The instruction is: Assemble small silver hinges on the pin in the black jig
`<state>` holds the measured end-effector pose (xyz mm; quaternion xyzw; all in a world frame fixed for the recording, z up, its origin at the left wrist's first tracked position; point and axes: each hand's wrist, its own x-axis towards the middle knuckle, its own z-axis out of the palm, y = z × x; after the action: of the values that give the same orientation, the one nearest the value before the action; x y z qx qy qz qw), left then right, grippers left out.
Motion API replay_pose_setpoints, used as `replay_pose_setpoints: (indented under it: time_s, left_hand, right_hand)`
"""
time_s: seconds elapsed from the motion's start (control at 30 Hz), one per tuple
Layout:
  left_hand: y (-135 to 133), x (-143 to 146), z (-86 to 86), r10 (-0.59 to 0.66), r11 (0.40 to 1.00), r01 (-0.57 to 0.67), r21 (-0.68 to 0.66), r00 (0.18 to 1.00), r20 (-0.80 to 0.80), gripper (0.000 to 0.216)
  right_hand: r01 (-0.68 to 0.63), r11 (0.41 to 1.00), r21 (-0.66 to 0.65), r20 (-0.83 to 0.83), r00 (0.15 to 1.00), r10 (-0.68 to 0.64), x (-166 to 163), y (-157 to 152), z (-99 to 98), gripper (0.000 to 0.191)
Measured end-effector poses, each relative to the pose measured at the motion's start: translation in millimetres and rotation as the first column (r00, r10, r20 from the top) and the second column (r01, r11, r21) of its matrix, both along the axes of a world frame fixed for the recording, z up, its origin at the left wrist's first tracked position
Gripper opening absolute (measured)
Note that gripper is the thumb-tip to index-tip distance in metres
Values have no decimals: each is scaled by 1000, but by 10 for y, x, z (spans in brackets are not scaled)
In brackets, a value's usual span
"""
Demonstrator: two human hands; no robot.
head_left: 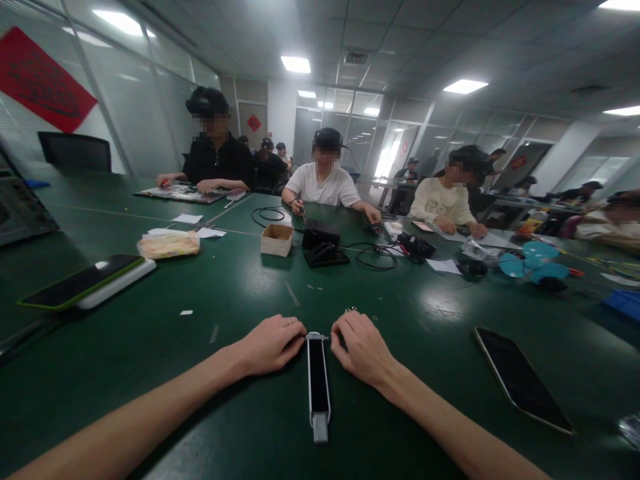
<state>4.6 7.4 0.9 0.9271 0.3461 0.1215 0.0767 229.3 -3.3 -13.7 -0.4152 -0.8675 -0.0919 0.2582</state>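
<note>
A slim device (pixel 319 380) with a white frame and a black face lies lengthwise in front of me on the green table. Its near end has a silver-grey tab (pixel 321 428). Across its far end sits a small grey crosspiece (pixel 317 337). My left hand (pixel 275 343), wearing a ring, rests on the table with curled fingers, closed at the crosspiece's left end. Opposite it, my right hand (pixel 363 347) is closed in a pinch at the right end. The exact fingertip contact is too small to make out. Tiny metal bits (pixel 353 309) lie just beyond my right knuckles.
A phone (pixel 523 377) lies at right; another phone (pixel 83 281) leans on a white object at left. Further off are a tissue pack (pixel 169 245), a small box (pixel 277 240), a black stand (pixel 323 243), cables and blue fan blades (pixel 534 263). Several people work across the table.
</note>
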Motion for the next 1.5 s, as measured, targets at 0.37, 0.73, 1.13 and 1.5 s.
replay_pose_setpoints:
  time_s: [0.37, 0.73, 1.13, 1.5]
  left_hand:
    - [-16, -12, -19, 18, 1000, -18, -17, 1000, 16, 15]
    - [-51, -2, 23, 48, 999, -49, -13, 999, -9, 17]
    - [-52, -7, 6, 45, 999, -45, -4, 999, 24, 16]
    - [-56, -2, 15, 44, 999, -43, -17, 999, 13, 16]
  right_hand:
    - [-54, 996, -64, -68, 996, 50, 11, -5, -36, 10]
    - [-65, 996, -53, -82, 995, 61, 0, -10, -62, 11]
    - [-111, 992, -66, -127, 987, 102, 13, -34, -26, 8]
    - [-118, 986, -117, -112, 988, 105, 8, -20, -33, 8]
